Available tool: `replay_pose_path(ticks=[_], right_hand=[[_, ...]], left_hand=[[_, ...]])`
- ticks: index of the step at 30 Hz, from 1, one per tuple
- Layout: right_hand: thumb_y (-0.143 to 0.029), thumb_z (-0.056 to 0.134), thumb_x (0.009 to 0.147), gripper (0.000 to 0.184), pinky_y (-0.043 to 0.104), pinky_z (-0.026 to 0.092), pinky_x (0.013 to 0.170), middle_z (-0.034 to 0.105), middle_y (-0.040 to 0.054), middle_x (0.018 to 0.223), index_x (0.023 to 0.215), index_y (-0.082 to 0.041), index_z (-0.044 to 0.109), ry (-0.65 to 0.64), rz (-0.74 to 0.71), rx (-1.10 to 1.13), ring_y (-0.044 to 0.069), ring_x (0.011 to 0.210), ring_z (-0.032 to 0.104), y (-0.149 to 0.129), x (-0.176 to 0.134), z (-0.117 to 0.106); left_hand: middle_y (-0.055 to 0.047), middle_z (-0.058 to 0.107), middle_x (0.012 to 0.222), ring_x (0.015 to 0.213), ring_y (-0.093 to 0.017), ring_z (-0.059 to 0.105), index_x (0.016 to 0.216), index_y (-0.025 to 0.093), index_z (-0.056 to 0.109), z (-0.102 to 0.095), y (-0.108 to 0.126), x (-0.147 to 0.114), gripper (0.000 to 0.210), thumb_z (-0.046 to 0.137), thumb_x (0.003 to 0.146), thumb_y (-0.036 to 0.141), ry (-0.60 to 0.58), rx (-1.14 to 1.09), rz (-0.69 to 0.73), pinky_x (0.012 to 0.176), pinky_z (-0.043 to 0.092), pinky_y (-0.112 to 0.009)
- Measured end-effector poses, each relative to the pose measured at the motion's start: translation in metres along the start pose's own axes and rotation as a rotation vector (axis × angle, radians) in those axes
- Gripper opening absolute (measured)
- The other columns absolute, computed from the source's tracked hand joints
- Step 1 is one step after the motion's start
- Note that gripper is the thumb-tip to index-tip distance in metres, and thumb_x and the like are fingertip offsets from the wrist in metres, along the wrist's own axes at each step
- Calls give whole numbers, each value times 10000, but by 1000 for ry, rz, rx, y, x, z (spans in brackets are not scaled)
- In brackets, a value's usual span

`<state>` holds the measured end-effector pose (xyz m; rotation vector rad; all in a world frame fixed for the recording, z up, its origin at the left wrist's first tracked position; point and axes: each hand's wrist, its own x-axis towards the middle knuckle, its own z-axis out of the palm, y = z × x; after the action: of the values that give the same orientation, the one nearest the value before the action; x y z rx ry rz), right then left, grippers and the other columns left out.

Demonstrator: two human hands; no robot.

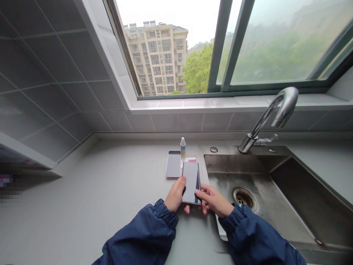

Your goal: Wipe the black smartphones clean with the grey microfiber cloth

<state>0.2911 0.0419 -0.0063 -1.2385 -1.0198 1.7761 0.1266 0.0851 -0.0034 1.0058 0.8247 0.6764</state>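
Note:
Between my two hands is a smartphone (191, 182) with a dark, reflective screen facing up, raised a little over the counter. My left hand (175, 194) grips its left edge, thumb on top and fingers underneath. On the lower right edge, my right hand (215, 200) holds it with the thumb at the screen's corner. Behind it lies a second phone (173, 163), flat, with a pale rim. A small white bottle (182, 146) with a yellow and blue label stands upright beyond. Partly hidden behind the held phone is a clear flat item with a pink patch (192, 160).
To the right, a steel sink (286, 191) with a round drain (244, 197) is set into the grey counter (110, 191). A chrome faucet (264, 119) arches over its back edge. Tiled wall and a window with a green frame (226, 48) rise behind.

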Motion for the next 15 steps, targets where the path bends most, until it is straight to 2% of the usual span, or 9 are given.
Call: replay_pose_path(ticks=[4, 6, 12, 15], right_hand=[[-689, 689, 689, 626, 139, 280, 308, 574, -43, 460, 959, -138, 566, 33, -2, -30, 64, 299, 465, 2, 4, -7], [-694, 676, 694, 608, 133, 298, 317, 590, -38, 484, 932, -148, 553, 67, -3, -31, 60, 309, 478, 3, 5, -11], [-687, 657, 709, 579, 140, 356, 334, 626, -30, 567, 950, -178, 520, 113, 18, -25, 82, 357, 550, 0, 5, -12], [-681, 647, 721, 573, 130, 353, 343, 648, -16, 602, 969, -183, 512, 121, 4, -21, 74, 376, 557, -3, 5, -12]], left_hand=[[-29, 650, 733, 402, -133, 573, 1219, 162, 473, -2, -3, 2, 613, 381, 897, 675, -42, 25, -15, 285, 390, -221], [-37, 671, 745, 371, -126, 560, 1244, 171, 434, -3, -3, 2, 617, 383, 895, 677, -76, 31, -39, 281, 356, -210], [-61, 707, 772, 332, -113, 554, 1321, 181, 300, -1, 1, 1, 779, 638, 778, 625, -128, 77, -64, 289, 305, -162], [-59, 704, 761, 338, -119, 564, 1340, 183, 282, -1, 1, 1, 818, 621, 767, 658, -128, 78, -72, 295, 312, -155]])
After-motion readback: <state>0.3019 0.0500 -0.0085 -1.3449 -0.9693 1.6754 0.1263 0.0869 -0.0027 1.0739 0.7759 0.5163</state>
